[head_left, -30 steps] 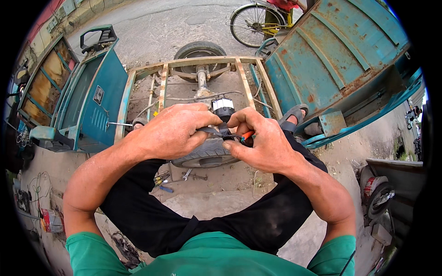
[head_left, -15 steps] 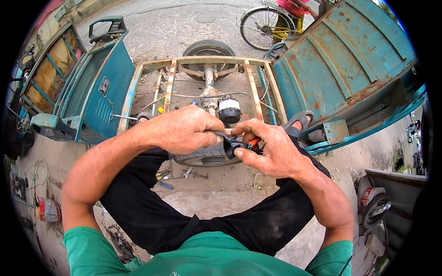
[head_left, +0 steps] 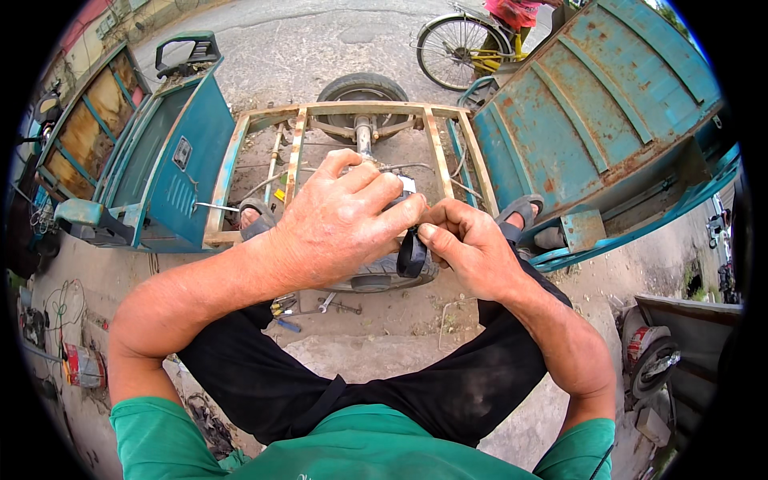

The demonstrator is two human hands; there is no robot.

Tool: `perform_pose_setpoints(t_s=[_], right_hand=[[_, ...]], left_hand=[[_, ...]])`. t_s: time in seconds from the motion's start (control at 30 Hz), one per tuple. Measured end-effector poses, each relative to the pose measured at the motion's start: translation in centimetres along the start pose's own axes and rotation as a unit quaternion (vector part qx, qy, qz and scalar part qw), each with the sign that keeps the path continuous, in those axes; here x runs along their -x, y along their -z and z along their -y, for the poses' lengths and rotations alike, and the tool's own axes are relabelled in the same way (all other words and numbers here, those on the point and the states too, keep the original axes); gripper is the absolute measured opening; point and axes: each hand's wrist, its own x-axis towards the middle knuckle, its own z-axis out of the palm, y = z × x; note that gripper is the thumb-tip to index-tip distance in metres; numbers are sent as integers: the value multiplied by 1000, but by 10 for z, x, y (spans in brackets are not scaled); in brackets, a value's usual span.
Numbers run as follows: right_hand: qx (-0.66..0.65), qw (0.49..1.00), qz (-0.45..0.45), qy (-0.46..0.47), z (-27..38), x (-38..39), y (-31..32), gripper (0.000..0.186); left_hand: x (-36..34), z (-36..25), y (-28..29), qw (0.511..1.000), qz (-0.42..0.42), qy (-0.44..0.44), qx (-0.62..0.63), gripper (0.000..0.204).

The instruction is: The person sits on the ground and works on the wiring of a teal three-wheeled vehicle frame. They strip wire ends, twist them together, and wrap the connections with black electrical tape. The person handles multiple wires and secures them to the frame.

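Right hand (head_left: 464, 248): thumb and index pinched on the upper edge of the black ring (head_left: 411, 258). Left hand (head_left: 352, 206): back of hand up, fingers bunched, tips right by the right hand's and above the ring. Couldn't tell what the left pinched; fingers hid it.

Ring hung under the fingertips, just right of picture centre. Smooth, thin-walled band, slight sheen, squashed to an oval; long axis close to vertical in the picture.

Behind the left fingers: a part with a white top (head_left: 408, 185), mostly covered. Tyre (head_left: 376, 282) below the hands, black rubber, partly hidden. Further up, chassis (head_left: 364, 107) of straight rails, worn cream paint with rusty patches; axle (head_left: 364, 142) ran up toward the far tyre (head_left: 362, 81).

Containers: teal bin (head_left: 608, 244) at right, interior in shadow, contents unreadable; its big ribbed panel (head_left: 592, 104) leaned at upper right, rust-speckled. Teal box (head_left: 182, 164) at upper left, flat sheet wall with slotted vents. Red-and-white tub (head_left: 85, 366) at lower left, contents unclear.

Wrench (head_left: 326, 302) and blue-handled tool (head_left: 288, 326) lay on the dirt below the tyre, left of centre. Bicycle (head_left: 488, 62) with yellow frame stood at top right, person in pink (head_left: 510, 11) beside it.
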Motion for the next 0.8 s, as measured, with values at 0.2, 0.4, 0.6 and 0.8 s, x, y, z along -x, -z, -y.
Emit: perform_pose_setpoints(t_s=[0.2, 0.4, 0.6, 0.8], right_hand=[[-15, 998, -27, -48, 11, 2, -1, 24], [-63, 996, -3, -57, 12, 2, 0, 23], [-68, 998, 0, -18, 7, 2, -1, 24], [-74, 996, -44, 6, 7, 4, -2, 22]], left_hand=[[-1, -14, 4, 996, -71, -39, -33, 42], [-4, -12, 1, 994, -83, -65, 5, 28], [-5, 3, -1, 986, -42, -62, 150, 24], [-1, 13, 1, 947, -34, 17, 319, 27]])
